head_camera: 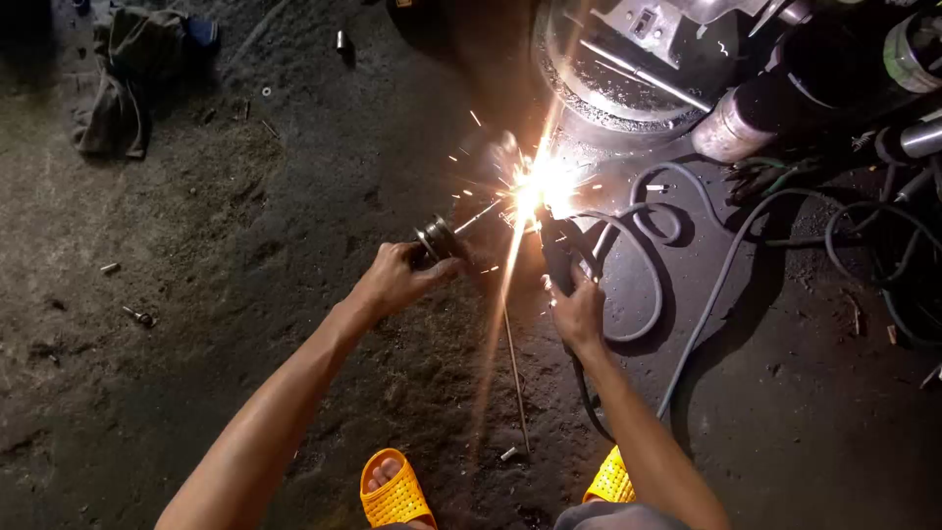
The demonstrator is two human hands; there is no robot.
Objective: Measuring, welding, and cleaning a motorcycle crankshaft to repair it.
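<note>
1. Nearest me, below the welding flash [542, 185], I see two orange perforated slippers [396, 491] on the dark gritty floor [245, 294], one either side of a thin bare rod [514, 368] that lies pointing up towards the flash.
2. My left hand [397, 278] sits left of the flash and slightly nearer. The forearm runs up from the bottom edge, the wrist is straight, and the fingers are clamped round a small round metal part [437, 238]; a thin pin sticks out of it towards the flash.
3. My right hand [579, 314] is just below the flash, fist closed on the dark handle of the electrode holder [557, 250], whose tip points up into the glare. The two hands are apart, with the spark trail between them.
4. Sparks scatter left of the flash. I cannot tell exactly what the arc touches; the glare hides it.
5. Right of the flash, grey cables [648, 255] loop and trail across the floor.
6. Beyond the flash stands a round metal drum [613, 93], and to its right a pale cylindrical can [731, 128] lies tilted; any label on it is too blurred to read.
7. Far left of the flash, a crumpled dark cloth [123, 79] lies on the floor.
</note>
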